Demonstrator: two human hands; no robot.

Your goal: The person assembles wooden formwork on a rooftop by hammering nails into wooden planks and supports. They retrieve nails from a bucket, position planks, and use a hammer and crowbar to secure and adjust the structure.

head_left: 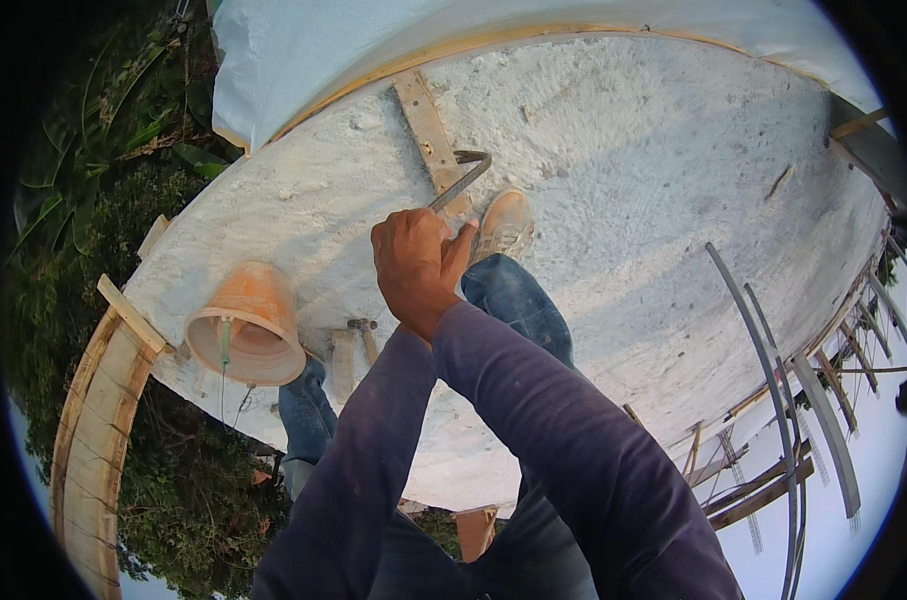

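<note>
My two hands are close together and overlap on the straight shaft of a dark metal pry bar (461, 185). My right hand (411, 262) covers most of my left, so which fingers belong to which is hard to make out. Both appear closed round the bar. Its bent end points up and to the right, beside a wooden plank (426, 130) with holes or nail marks, lying on the rough whitish concrete surface (614, 150). My shoe (505, 222) rests just right of the plank's near end.
An orange bucket (249, 300) sits tilted at left, with thin wires hanging near its mouth. A hammer (367, 338) and a wood block (343, 365) lie near my left leg. Bent metal bars (774, 370) rise at right. Pale sheeting (304, 50) borders the far edge; foliage is beyond the left.
</note>
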